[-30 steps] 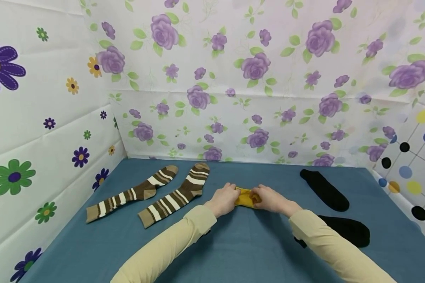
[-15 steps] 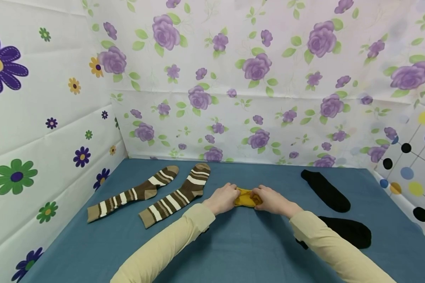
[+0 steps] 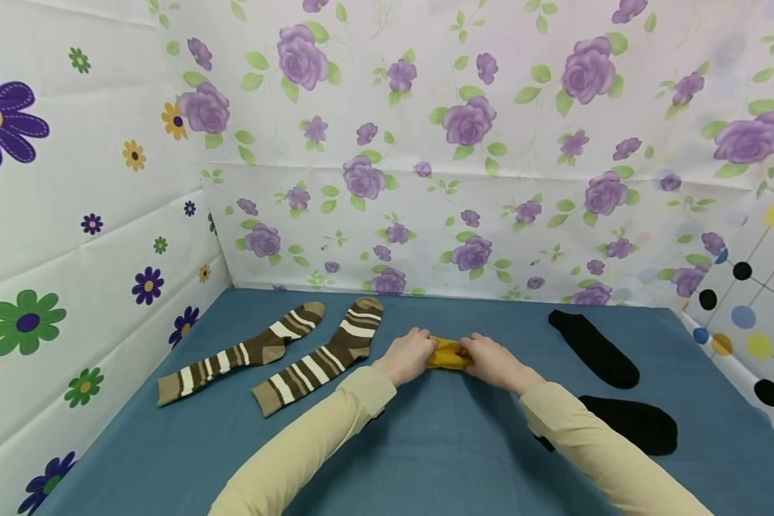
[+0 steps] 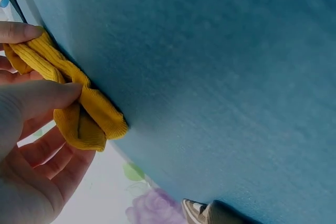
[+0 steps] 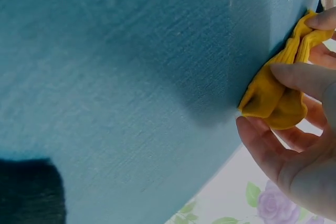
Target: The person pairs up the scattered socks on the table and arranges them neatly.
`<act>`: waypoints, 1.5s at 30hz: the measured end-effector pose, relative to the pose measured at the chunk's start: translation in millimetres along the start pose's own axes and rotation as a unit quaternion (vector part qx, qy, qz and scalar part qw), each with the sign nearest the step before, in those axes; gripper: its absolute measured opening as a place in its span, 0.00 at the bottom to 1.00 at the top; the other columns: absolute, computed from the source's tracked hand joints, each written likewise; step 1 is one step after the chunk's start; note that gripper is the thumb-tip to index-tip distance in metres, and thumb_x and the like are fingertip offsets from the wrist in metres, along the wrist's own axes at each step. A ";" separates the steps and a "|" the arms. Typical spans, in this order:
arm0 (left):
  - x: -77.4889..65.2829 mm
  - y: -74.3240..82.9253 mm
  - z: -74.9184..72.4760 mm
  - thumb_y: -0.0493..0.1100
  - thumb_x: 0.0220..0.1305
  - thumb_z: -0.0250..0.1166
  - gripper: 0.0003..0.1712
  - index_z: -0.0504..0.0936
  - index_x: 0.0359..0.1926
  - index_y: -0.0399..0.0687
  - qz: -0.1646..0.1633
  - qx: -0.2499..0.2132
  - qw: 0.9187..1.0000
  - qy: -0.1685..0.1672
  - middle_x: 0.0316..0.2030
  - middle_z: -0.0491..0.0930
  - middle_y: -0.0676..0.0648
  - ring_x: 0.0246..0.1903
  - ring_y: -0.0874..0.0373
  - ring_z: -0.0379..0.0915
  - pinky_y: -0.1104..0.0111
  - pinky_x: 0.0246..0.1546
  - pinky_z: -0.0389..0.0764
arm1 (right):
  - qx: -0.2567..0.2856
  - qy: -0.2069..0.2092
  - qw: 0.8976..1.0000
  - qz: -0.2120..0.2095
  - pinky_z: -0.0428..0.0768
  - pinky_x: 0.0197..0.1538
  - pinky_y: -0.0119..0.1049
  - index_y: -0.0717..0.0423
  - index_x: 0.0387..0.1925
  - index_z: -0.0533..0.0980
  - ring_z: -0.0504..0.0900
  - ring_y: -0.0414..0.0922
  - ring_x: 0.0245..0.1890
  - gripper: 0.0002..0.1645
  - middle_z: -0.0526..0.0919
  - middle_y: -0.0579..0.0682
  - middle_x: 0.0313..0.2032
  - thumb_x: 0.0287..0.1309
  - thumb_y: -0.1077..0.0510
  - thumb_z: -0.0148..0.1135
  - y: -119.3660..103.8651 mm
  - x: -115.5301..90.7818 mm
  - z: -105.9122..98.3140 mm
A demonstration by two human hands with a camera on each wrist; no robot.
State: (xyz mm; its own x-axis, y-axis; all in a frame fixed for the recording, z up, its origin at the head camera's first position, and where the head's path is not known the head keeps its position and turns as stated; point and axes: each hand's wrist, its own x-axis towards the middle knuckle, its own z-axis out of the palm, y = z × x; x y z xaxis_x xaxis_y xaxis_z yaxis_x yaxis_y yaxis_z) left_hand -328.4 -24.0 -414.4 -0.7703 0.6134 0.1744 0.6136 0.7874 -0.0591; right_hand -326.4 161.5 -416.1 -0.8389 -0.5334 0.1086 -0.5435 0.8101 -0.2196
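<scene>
Between the two hands is a bunched, folded pair of mustard-yellow socks (image 3: pixel 447 354), held just over the blue cloth. The left hand (image 3: pixel 408 357) pinches one end; in the left wrist view its thumb lies on top of the ribbed yellow knit (image 4: pixel 84 103), with the fingers beneath. At the other end the right hand (image 3: pixel 493 362) grips the bundle between thumb and fingers. Seen from the right wrist, the yellow fabric (image 5: pixel 273 95) shows two layers folded together, its rounded end hanging by the fingertips.
Two brown-and-white striped socks, one outer (image 3: pixel 239 356) and one inner (image 3: pixel 322 360), lie flat on the left. To the right are a black sock (image 3: pixel 595 349) and another black sock (image 3: pixel 638 424), partly under the right sleeve. A floral curtain (image 3: pixel 419 222) closes off the back.
Both hands have lifted the yellow bundle slightly upward and away. The right fingers have shifted their hold on its end, and the fold there looks flatter. The other socks lie unmoved.
</scene>
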 end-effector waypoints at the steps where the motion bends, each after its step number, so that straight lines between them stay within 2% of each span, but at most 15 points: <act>1: 1.1 -0.1 -0.1 0.35 0.62 0.59 0.08 0.81 0.41 0.47 -0.002 0.001 1.000 -0.001 0.32 0.72 0.48 0.31 0.56 0.66 0.69 0.28 0.72 | -0.004 0.001 1.000 0.002 0.73 0.38 0.40 0.60 0.43 0.75 0.72 0.47 0.33 0.17 0.73 0.51 0.34 0.48 0.67 0.66 -0.1 0.8 -0.3; 17: 22.6 -7.7 7.7 0.35 0.62 0.58 0.08 0.81 0.41 0.46 -0.028 0.034 0.999 0.000 0.34 0.73 0.47 0.33 0.55 0.68 0.67 0.29 0.75 | -0.024 0.007 1.000 0.006 0.74 0.39 0.43 0.65 0.43 0.76 0.75 0.51 0.35 0.14 0.76 0.56 0.34 0.51 0.67 0.62 4.3 21.1 -3.6; 25: 34.2 -11.9 14.5 0.35 0.64 0.57 0.09 0.81 0.41 0.47 -0.030 0.051 0.998 0.000 0.34 0.73 0.46 0.34 0.54 0.68 0.66 0.29 0.75 | -0.031 0.004 0.999 0.036 0.73 0.39 0.44 0.65 0.43 0.75 0.75 0.52 0.35 0.14 0.76 0.56 0.34 0.52 0.66 0.62 9.9 31.1 -1.4; 35: 38.8 -21.2 17.3 0.35 0.64 0.56 0.08 0.81 0.40 0.48 -0.048 0.043 0.998 0.009 0.35 0.73 0.46 0.35 0.54 0.68 0.66 0.30 0.75 | -0.023 0.011 0.998 0.052 0.73 0.41 0.45 0.66 0.45 0.74 0.75 0.53 0.37 0.16 0.76 0.58 0.36 0.52 0.67 0.61 8.8 42.9 -1.1; 45: 47.2 -21.2 19.1 0.35 0.64 0.55 0.09 0.81 0.40 0.48 -0.066 0.047 0.997 -0.005 0.36 0.72 0.46 0.36 0.53 0.67 0.65 0.30 0.75 | 0.005 0.003 0.997 0.079 0.72 0.44 0.46 0.66 0.49 0.73 0.74 0.54 0.42 0.19 0.76 0.59 0.42 0.54 0.67 0.60 16.0 52.1 1.2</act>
State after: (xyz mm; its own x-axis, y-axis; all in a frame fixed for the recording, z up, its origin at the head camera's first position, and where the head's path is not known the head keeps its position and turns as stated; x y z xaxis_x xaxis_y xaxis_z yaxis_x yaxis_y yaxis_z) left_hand -381.1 -10.6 -423.7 -0.8452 0.5041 0.1775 0.4879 0.8633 -0.1289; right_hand -378.8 146.4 -415.1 -0.9141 -0.3978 0.0786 -0.4045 0.8816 -0.2434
